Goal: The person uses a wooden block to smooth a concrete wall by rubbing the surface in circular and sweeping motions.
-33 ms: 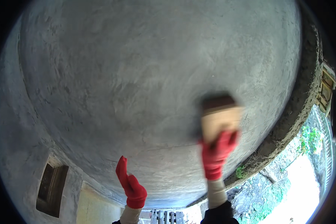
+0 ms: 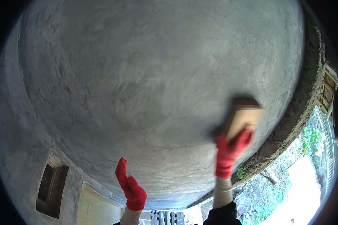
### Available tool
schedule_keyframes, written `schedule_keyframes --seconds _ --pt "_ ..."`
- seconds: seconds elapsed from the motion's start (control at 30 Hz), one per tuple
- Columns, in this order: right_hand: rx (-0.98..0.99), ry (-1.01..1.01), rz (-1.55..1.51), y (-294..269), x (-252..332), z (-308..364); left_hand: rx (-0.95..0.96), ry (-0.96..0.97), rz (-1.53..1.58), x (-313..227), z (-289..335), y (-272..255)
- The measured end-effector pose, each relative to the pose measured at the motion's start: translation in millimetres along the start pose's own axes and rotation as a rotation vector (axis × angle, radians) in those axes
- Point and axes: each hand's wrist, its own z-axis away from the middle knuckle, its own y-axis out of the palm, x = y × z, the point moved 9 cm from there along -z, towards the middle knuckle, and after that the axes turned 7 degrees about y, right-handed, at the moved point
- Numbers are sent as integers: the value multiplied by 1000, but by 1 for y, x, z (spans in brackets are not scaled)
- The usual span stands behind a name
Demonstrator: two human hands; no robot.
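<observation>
Overhead, a broad grey plastered ceiling [image 2: 150, 82] fills most of the view, its surface smooth in wide bands with faint swirl marks and a thin crack line low in the middle. The right hand [image 2: 231, 150], in a red glove, is raised and closed around the lower part of a wooden float [image 2: 243, 115], a flat tan block with a darker top edge; the float lies pressed flat against the plaster on the right side of the ceiling, near its outer rim. The float is blurred, so its exact outline cannot be made out. The left hand [image 2: 130, 187], also in a red glove, is held up lower and to the left, well apart from the right; it holds nothing, its fingers are straight and together, edge-on to the camera, and whether the fingertips touch the plaster cannot be told. Pale cuffs show below both gloves, and a dark sleeve [image 2: 223, 215] below the right one. The ceiling ends on the right in a rough concrete edge [image 2: 293, 123], beyond which green plants [image 2: 313, 138] and bright ground appear. At lower left, a grey wall [image 2: 15, 150] carries a dark rectangular opening [image 2: 52, 191], with a pale yellowish panel [image 2: 97, 206] just beside it.
</observation>
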Motion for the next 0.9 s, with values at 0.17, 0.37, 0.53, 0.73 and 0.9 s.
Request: schedule_keyframes --seconds 0.17,0.37,0.53,0.73,0.9 --pt "-43 170 -122 -7 -32 25 -34 -116 112 -3 10 3" --pt "462 -536 -260 34 81 161 80 -100 204 -8 6 23" --pt "-35 414 -245 -9 -77 47 25 -158 156 7 14 -11" --pt "114 115 -182 24 -44 161 144 -186 221 -3 31 20" --pt "314 -217 -130 24 9 190 170 -66 164 -8 11 5"
